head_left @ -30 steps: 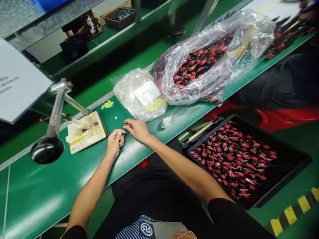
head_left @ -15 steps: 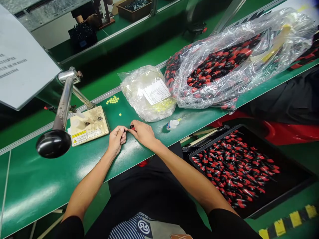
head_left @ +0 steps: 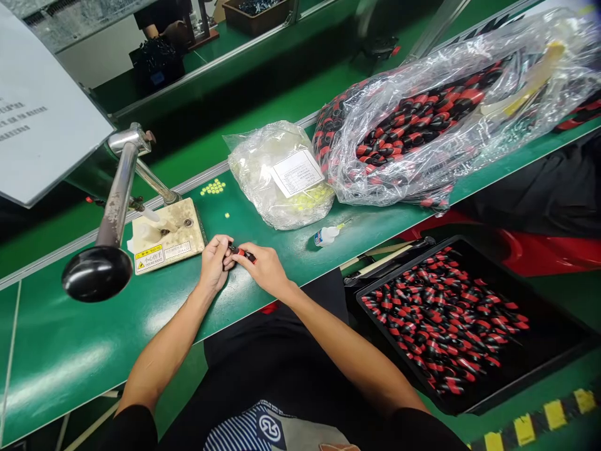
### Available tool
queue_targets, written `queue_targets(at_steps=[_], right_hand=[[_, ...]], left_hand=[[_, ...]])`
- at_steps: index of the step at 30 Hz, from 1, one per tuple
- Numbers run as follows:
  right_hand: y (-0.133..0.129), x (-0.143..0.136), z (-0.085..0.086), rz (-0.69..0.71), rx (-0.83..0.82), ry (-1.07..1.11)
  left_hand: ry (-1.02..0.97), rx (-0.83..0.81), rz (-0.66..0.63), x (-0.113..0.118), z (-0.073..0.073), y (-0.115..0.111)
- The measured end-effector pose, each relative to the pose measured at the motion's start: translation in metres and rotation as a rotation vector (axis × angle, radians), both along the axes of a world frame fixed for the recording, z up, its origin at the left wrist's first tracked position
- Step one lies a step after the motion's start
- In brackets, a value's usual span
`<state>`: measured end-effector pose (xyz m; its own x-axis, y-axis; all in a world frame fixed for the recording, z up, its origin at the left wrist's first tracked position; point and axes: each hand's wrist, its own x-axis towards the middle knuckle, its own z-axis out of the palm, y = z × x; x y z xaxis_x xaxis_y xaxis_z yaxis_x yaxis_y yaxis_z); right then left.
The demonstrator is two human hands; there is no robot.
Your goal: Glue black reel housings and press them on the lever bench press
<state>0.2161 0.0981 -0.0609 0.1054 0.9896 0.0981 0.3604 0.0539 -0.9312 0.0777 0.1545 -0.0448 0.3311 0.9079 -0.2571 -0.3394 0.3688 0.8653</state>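
Holding a small red-and-black cylindrical part (head_left: 246,254) over the smooth green bench (head_left: 70,351), we had it pinched narrowly between the thumb and fingers of the right hand (head_left: 268,269). Its black end met the curled left hand (head_left: 215,263), whose fingers hid their contents; we could not tell whether they gripped that end.

Around the hands we noted one loose pale-yellow pellet (head_left: 227,215) just beyond, the cream-coloured press base (head_left: 173,232) just left, and a small white bottle with a needle tip (head_left: 327,235) lying to the right.

Risks, in our judgement: with so small a pinch on a rounded body, a twist or uneven push at the left fingers could have rolled the part free. A careless forward sweep could have scattered the pellet. A rightward bump of the right hand could have sent the bottle toward the bench edge, or met its exposed needle.
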Motion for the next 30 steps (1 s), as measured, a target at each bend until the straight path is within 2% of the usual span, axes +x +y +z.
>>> queue_targets(at_steps=[4, 7, 10, 13, 16, 19, 23, 24, 26, 27, 30], right_hand=[[-0.004, 0.001, -0.001, 0.014, -0.072, -0.056], [-0.008, 0.002, 0.007, 0.027, -0.09, 0.046], [-0.011, 0.0, 0.015, 0.099, -0.147, 0.403], [-0.014, -0.006, 0.02, 0.183, -0.319, 0.86], [-0.018, -0.004, 0.025, 0.195, -0.388, 1.058], [-0.034, 0.014, 0.028, 0.208, -0.378, 1.058], [-0.083, 0.058, 0.021, 0.296, -0.446, 1.09], [-0.098, 0.071, 0.017, 0.266, -0.454, 1.122], [-0.129, 0.098, 0.007, 0.087, -0.418, 1.202], [-0.143, 0.112, 0.002, -0.06, -0.379, 1.243], [-0.175, 0.161, -0.015, -0.648, -0.226, 1.332]], left_hand=[[0.028, 0.029, -0.013, 0.0, -0.001, 0.0], [0.04, 0.025, -0.04, 0.001, -0.002, -0.003], [0.006, -0.028, -0.121, -0.001, -0.003, -0.005], [-0.033, -0.064, -0.231, -0.002, -0.004, -0.004], [-0.033, -0.085, -0.312, 0.0, -0.003, -0.004], [-0.025, -0.152, -0.325, 0.001, 0.005, -0.004], [-0.071, -0.304, -0.279, -0.004, 0.019, 0.01], [-0.064, -0.327, -0.267, -0.006, 0.02, 0.014], [-0.027, -0.354, -0.254, -0.007, 0.021, 0.02], [-0.001, -0.357, -0.249, -0.006, 0.021, 0.021], [0.055, -0.349, -0.271, -0.002, 0.019, 0.017]])
